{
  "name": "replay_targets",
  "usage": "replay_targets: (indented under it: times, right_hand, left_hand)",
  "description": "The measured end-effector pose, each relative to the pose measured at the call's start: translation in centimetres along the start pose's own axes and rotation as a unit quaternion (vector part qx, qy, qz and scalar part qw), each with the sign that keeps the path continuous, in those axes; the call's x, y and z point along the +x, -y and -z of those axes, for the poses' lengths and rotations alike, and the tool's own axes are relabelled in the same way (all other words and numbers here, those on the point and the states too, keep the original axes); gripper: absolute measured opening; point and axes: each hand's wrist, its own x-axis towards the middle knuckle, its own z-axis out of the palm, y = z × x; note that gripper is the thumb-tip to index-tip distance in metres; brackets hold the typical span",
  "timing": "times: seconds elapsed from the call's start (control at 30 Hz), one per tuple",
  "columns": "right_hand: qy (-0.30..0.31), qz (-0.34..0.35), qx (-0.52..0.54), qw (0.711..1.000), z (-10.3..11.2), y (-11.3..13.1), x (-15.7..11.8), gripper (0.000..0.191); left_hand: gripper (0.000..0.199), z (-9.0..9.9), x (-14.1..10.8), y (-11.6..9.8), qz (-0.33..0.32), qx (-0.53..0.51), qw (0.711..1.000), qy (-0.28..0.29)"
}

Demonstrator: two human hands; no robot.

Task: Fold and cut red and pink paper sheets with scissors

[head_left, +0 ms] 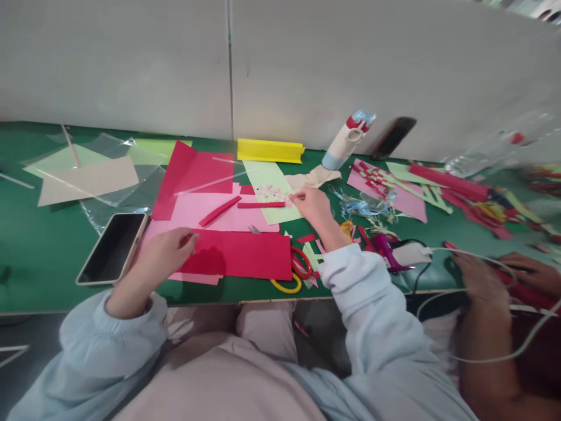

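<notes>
My right hand (310, 206) is pinched over the right edge of a pale green sheet (274, 216), beside small pink and white paper bits (270, 193); what lies between its fingertips is too small to tell. Above the left end of a red paper sheet (249, 255) hovers my left hand (173, 251), its fingers curled and blurred. Two narrow red strips, one tilted (220, 211) and one level (261, 205), rest on pink paper (188, 213). Scissors with red and yellow handles (293, 285) lie partly under the red sheet.
A phone (113, 248) lies at the left, near clear plastic sheets (103, 207). Behind are a folded yellow paper (270, 151), a white bottle (348, 140) and a dark phone (394, 137). Paper scraps, a purple tool (388, 251) and another person's hands (482, 278) are at the right.
</notes>
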Motion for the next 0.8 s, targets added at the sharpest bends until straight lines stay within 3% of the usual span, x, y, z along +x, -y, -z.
replay_targets:
  times: [0.07,0.17,0.3,0.4,0.53,0.8]
  right_hand:
    - [0.024,0.037,-0.034,0.998,0.8,-0.1,-1.9,0.025]
    - [0.13,0.092,-0.081,0.984,0.8,-0.4,-5.2,0.023]
    - [0.138,0.16,-0.095,0.973,-0.7,-1.2,-8.3,0.035]
    - [0.13,0.158,-0.101,0.974,-1.6,-1.7,-9.1,0.039]
    - [0.123,0.141,-0.042,0.981,-1.9,-1.8,-9.2,0.027]
    - [0.199,0.146,0.075,0.966,-0.3,-1.1,-9.8,0.014]
  left_hand:
    - [0.031,-0.3,-1.3,1.4,-0.036,0.047,0.998,-0.032]
    - [0.032,-1.3,-3.0,3.1,-0.07,0.073,0.994,-0.053]
    - [0.034,-3.3,-4.9,4.3,-0.138,0.067,0.986,-0.068]
    - [0.033,-4.7,-5.9,4.7,-0.177,0.084,0.976,-0.091]
    - [0.033,-5.7,-6.6,5.1,-0.199,0.103,0.97,-0.089]
    - [0.034,-4.8,-7.6,5.1,-0.198,0.063,0.974,-0.086]
